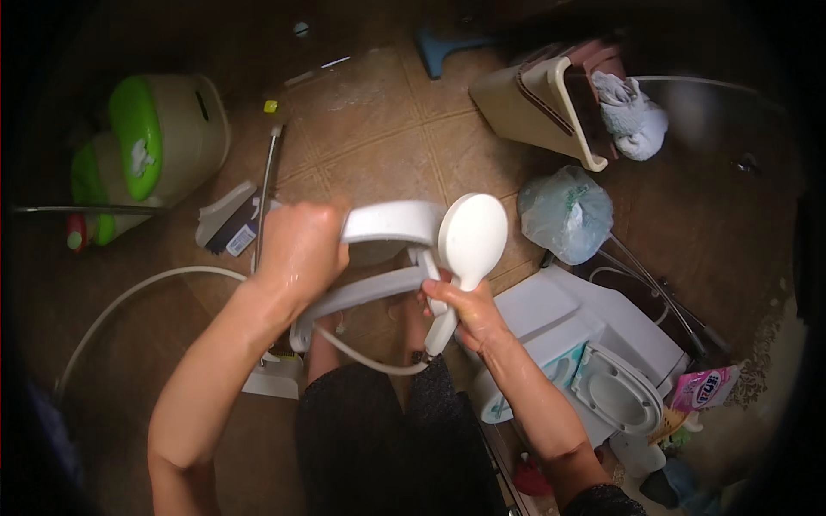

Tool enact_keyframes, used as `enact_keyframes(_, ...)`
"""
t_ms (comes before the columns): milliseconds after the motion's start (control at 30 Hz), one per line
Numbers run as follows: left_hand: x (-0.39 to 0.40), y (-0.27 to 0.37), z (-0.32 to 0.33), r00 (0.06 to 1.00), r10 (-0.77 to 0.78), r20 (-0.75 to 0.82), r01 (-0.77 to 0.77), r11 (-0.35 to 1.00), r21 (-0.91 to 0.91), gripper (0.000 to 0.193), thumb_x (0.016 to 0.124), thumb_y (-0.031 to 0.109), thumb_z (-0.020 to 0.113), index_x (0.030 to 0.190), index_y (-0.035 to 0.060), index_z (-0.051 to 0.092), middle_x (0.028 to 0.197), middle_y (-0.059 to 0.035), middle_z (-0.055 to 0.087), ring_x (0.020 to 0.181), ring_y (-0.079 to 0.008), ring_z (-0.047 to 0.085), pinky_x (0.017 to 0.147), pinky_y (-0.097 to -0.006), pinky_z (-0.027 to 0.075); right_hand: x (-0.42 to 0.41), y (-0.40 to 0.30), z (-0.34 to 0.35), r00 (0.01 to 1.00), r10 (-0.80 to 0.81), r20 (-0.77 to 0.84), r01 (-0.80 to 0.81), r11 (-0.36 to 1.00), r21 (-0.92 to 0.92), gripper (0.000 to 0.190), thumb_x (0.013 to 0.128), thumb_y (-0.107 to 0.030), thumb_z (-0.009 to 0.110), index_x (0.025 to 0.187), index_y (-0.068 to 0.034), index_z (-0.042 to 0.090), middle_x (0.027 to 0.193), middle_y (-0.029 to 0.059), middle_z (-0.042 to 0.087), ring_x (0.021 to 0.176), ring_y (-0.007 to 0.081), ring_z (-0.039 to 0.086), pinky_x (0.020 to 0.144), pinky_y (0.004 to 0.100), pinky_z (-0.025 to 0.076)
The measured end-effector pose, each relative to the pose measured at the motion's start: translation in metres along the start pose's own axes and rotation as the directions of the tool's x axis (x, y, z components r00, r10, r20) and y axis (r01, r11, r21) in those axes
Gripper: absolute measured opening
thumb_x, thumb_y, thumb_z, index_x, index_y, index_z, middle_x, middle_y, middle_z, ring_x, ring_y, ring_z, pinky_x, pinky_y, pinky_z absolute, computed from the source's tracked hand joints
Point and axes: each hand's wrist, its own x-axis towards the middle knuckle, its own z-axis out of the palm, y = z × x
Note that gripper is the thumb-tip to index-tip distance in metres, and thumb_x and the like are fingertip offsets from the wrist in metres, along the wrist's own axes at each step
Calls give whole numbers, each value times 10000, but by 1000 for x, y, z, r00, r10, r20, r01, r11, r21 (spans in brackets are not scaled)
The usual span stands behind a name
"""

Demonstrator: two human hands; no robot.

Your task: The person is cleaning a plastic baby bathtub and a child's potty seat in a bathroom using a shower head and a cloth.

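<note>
My left hand (300, 248) is closed around one side of a white plastic frame (393, 222), which has a curved band and a straight bar and is held above the floor. My right hand (474, 313) grips the handle of a white shower head (474, 235). Its thumb and fingers also press on the near-right edge of the frame. The round head points up and away from me, and I see no water coming from it. From the handle's lower end, a pale hose (371, 366) runs left behind the frame. My left fingers are mostly hidden.
A green-lidded beige container (193, 129) stands left, near a brush (222, 213). Far off lie a blue squeegee (445, 51) and a bin with cloths (529, 103). At right are a bag-lined bin (568, 213), a white toilet (535, 300) and a pink pouch (703, 387).
</note>
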Motion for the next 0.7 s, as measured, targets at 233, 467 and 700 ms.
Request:
enact_keyframes(233,-74,48,-35,982,136,-128,-147,986,-77,164,670,64,656,830,47,624,850,-156,673,762,-299,664,606,-394,509,-55,17,-14,999,-8,54,6,999,45,451,743,-11,772,1138,17,557,975,98,607,852,204,638,689,330,562)
enact_keyframes(467,-112,47,-27,907,196,-373,-158,979,131,406,721,74,672,1119,19,611,1105,-151,649,1011,-293,640,866,-409,492,-47,81,0,981,-194,-29,195,980,41,429,754,-32,774,1135,2,579,1054,74,627,940,174,610,797,318,517)
enact_keyframes(700,-134,10,95,526,-766,369,9,-429,-903,547,901,267,615,1344,20,409,1328,-169,492,1242,-283,479,1059,-426,372,-7,137,34,965,-261,0,261,965,32,371,811,-33,712,1149,-1,562,1073,76,592,919,161,601,811,305,503)
